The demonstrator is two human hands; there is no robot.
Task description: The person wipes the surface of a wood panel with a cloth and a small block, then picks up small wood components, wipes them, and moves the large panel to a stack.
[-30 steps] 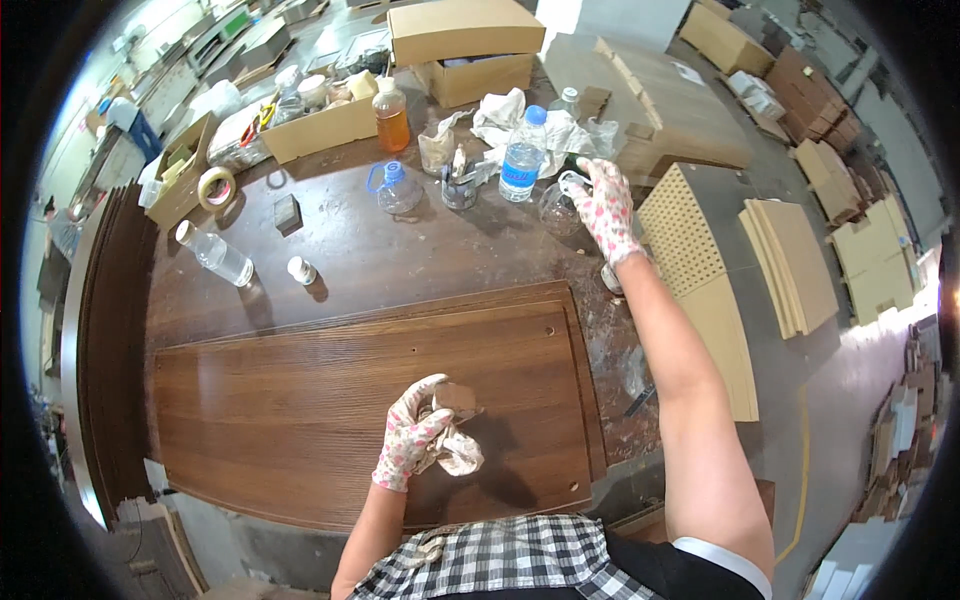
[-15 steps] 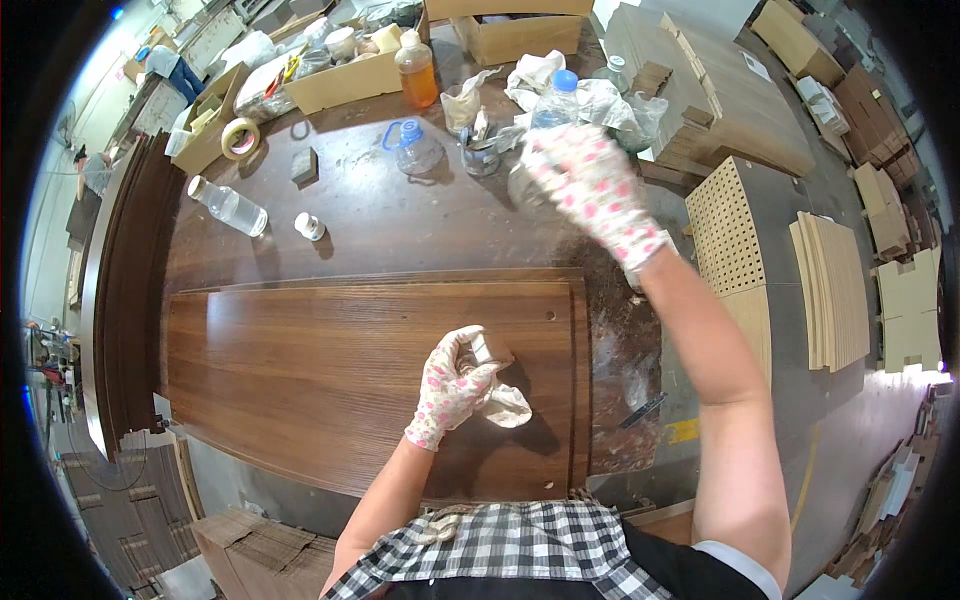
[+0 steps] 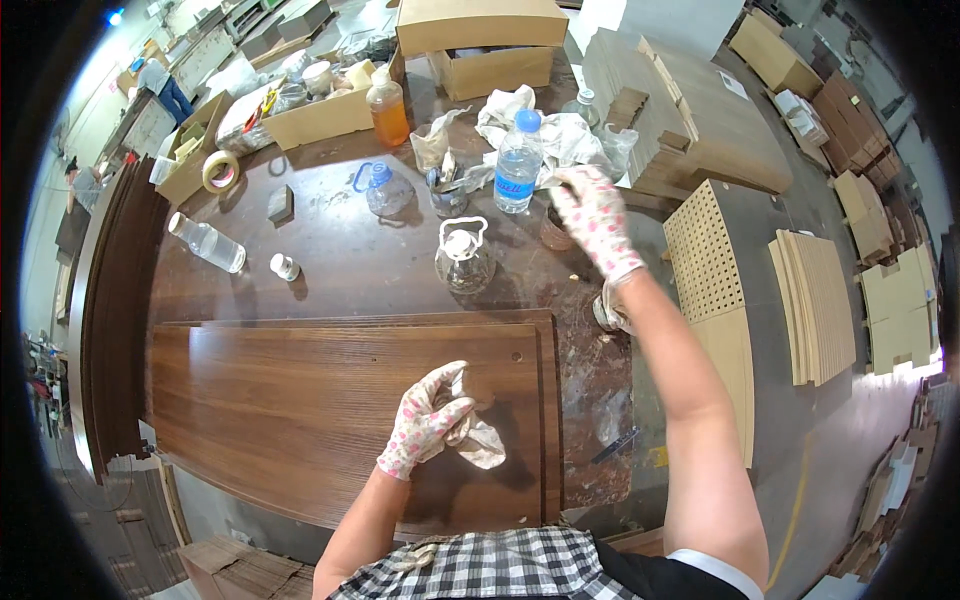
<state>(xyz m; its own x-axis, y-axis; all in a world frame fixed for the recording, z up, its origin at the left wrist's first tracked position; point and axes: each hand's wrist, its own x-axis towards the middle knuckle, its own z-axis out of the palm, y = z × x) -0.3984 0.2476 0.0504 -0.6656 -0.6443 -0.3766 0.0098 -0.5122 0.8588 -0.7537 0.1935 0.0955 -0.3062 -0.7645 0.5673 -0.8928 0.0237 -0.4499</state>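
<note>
My left hand [image 3: 425,425], in a white glove with pink spots, is closed around a crumpled white cloth [image 3: 477,441] just over the dark brown wooden panel [image 3: 270,390]. In a matching glove, my right hand [image 3: 596,215] reaches to the far right of the table. Its fingers are smeared by motion, beside a small brown cup [image 3: 555,232] that it partly hides. Left of that cup stand a clear bottle with a blue cap [image 3: 517,165] and a clear jug with a white handle and cap [image 3: 464,262].
A clear jug with a blue handle [image 3: 386,190], a bottle of orange liquid [image 3: 388,108] and a tape roll [image 3: 221,172] stand farther back. A clear bottle [image 3: 208,243] lies at left near a small white bottle [image 3: 285,266]. Cardboard stacks [image 3: 690,110] rise at far right.
My right hand has moved off the white-handled jug, which now stands uncovered, and over to the brown cup. The left hand keeps the cloth. The whole view has shifted.
</note>
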